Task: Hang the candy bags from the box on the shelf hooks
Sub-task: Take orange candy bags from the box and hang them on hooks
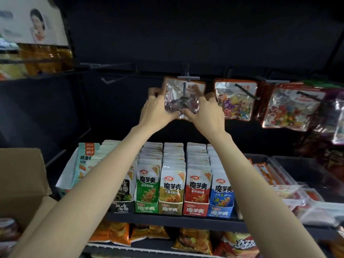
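A clear candy bag (pixel 181 98) with an orange header and dark candies hangs on a shelf hook (pixel 184 88) at mid-height. My left hand (pixel 157 110) grips its left edge and my right hand (pixel 204 112) grips its right edge, thumbs meeting under the bag. The hook's rod passes through the hole in the bag's header. The cardboard box (pixel 24 183) stands open at the lower left, with candy bags (pixel 9 231) showing inside at the bottom left corner.
More candy bags (pixel 235 100) hang on hooks to the right, and another stack of bags (pixel 292 108) farther right. An empty hook (pixel 109 80) juts out to the left. Below, a shelf holds rows of snack packets (pixel 173 179) in display cartons.
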`<act>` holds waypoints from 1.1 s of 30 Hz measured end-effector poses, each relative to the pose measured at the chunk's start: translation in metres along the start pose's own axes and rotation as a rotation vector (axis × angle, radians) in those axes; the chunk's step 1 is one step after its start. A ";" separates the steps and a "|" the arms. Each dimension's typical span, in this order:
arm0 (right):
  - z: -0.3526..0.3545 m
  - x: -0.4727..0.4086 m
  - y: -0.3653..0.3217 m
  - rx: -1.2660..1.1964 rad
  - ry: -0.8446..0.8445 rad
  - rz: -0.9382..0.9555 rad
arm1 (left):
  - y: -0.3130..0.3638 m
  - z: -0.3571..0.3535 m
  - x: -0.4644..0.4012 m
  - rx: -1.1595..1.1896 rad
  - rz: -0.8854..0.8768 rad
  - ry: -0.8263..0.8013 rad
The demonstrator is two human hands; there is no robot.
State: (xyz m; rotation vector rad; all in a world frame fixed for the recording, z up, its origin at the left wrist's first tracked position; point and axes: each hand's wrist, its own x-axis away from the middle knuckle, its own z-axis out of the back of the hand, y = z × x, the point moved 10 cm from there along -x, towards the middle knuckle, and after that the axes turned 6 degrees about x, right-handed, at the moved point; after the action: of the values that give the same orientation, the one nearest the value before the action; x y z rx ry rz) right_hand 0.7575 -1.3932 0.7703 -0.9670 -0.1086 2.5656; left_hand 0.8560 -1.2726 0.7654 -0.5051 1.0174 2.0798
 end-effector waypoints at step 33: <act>-0.066 0.229 -0.128 -0.717 -0.588 0.496 | -0.032 0.155 0.349 -0.220 0.107 0.063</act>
State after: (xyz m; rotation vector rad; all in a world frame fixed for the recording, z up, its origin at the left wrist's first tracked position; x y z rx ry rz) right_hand 0.6866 -1.1904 0.6053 -0.4196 -1.1389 3.2765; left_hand 0.6537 -0.9776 0.6267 -0.6424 0.8725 2.2986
